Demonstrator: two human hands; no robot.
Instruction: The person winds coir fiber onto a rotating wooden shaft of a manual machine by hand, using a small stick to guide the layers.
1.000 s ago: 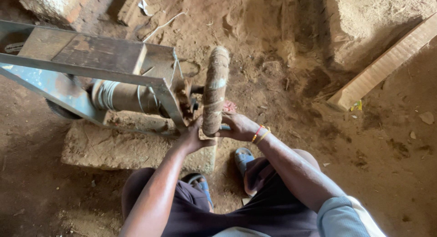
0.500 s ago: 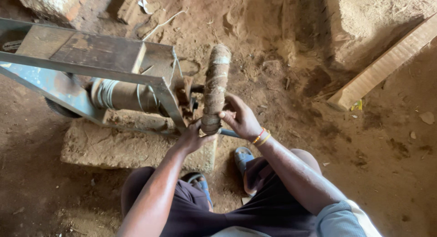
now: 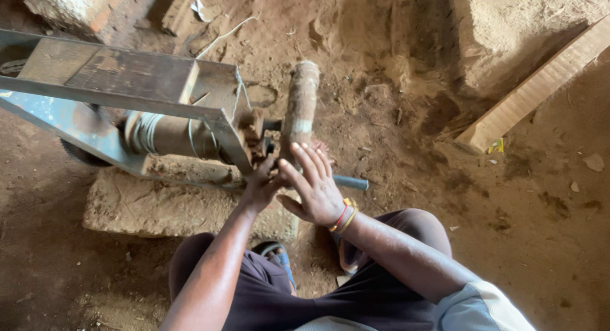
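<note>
From the head camera, the person's right hand [image 3: 316, 188] is lying flat with fingers spread and straight, palm pressing against the lower end of a thick, rough spindle wound with brown fibre cord [image 3: 300, 111]; nothing is being clamped in it. The spindle is standing nearly upright just beyond the fingertips, its surface coarse and ridged with one pale band across the middle. The left hand [image 3: 260, 186] is reaching in just beside the right, its fingers curling at the foot of the spindle where it is meeting the rusty metal axle [image 3: 254, 131]; whether those fingers are gripping anything cannot be told.

Left of both hands a grey angular steel frame with a worn wooden plank on top [image 3: 114, 83] is sitting over a smooth drum wrapped in pale wire [image 3: 152, 134], its sharp diagonal edge passing close to the left knuckles. A blue-grey tube handle [image 3: 351, 182] is poking out right of the right hand. A rough stone block [image 3: 159, 207] is lying under the frame, near the left forearm. Far right, a pale wooden beam [image 3: 534, 89] is resting on loose reddish dirt [image 3: 394, 64], with open ground lying between it and the hands.
</note>
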